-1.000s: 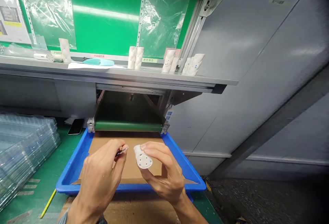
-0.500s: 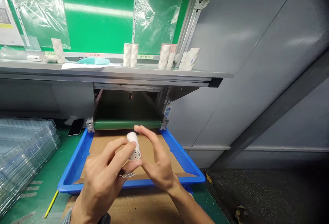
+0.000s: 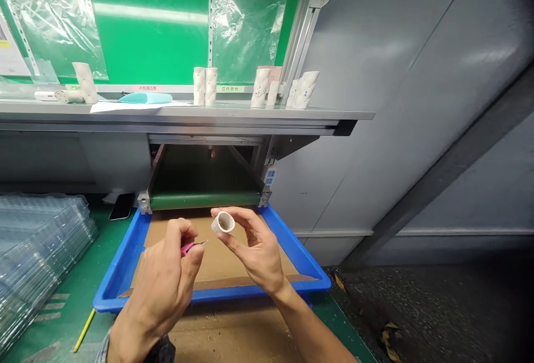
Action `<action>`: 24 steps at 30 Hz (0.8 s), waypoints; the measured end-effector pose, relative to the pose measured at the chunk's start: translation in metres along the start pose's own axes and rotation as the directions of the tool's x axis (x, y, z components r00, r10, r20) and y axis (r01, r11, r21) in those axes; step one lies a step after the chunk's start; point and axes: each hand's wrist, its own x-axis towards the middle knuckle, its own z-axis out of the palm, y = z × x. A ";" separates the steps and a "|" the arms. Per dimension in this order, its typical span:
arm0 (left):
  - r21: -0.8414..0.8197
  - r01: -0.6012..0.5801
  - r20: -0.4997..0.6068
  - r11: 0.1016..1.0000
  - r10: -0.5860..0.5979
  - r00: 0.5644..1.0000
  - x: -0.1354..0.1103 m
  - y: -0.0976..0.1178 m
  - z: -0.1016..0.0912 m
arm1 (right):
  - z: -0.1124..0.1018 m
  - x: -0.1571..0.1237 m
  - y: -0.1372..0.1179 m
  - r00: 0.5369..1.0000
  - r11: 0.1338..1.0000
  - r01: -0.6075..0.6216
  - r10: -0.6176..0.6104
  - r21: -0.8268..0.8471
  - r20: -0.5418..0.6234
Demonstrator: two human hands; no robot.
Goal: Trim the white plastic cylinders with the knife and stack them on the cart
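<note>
My right hand [image 3: 261, 252] grips a short white tube [image 3: 217, 223] between thumb and fingers, its round open end facing me. To its left, my left hand [image 3: 164, 274] is closed round a small pink-handled tool [image 3: 189, 248] with a thin pointed metal tip. That tip points right, toward the tube, and a gap separates them. Most of the tool's handle is hidden in my left fingers. Both hands are above a blue tray [image 3: 109, 285] lined with cardboard [image 3: 246, 268].
A green conveyor belt [image 3: 204, 200] ends at the tray's far side. Left of the tray are stacked clear plastic trays [image 3: 41, 252], a phone [image 3: 122, 207] and a yellow stick [image 3: 84, 329]. Several white tubes, including a leaning one [image 3: 307, 89], stand on the shelf [image 3: 233, 113] above.
The white tube has passed from my left hand to my right hand and turned so its open end faces me. My left hand now points the pink-handled tool toward it.
</note>
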 end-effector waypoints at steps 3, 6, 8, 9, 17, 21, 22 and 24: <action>0.080 -0.033 0.047 0.996 0.030 0.998 0.002 0.000 0.002 | 0.000 -0.002 -0.003 0.995 0.984 0.104 -0.103 -0.143 0.014; 0.181 -0.074 -0.032 0.981 0.081 0.996 0.003 0.001 0.007 | -0.002 -0.002 -0.007 0.984 0.960 0.177 -0.171 -0.218 0.048; 0.209 -0.065 -0.066 0.976 0.080 0.995 0.003 0.002 0.010 | -0.003 -0.002 -0.008 0.977 0.944 0.211 -0.197 -0.255 0.080; 0.217 -0.059 -0.071 0.974 0.076 0.995 0.002 0.003 0.011 | -0.004 -0.002 -0.008 0.974 0.937 0.224 -0.205 -0.268 0.097; 0.306 -0.016 -0.081 0.952 0.043 0.996 0.001 0.003 0.012 | -0.006 -0.002 -0.010 0.949 0.904 0.299 -0.250 -0.307 0.191; 0.333 -0.035 -0.070 0.942 0.061 0.996 0.001 0.003 0.011 | -0.005 -0.002 -0.012 0.949 0.901 0.303 -0.254 -0.311 0.190; 0.332 -0.040 -0.067 0.942 0.066 0.996 0.001 0.003 0.011 | -0.005 -0.002 -0.012 0.948 0.900 0.305 -0.256 -0.310 0.189; 0.334 -0.047 -0.057 0.941 0.070 0.996 0.000 0.003 0.011 | -0.005 -0.002 -0.012 0.947 0.901 0.309 -0.261 -0.305 0.189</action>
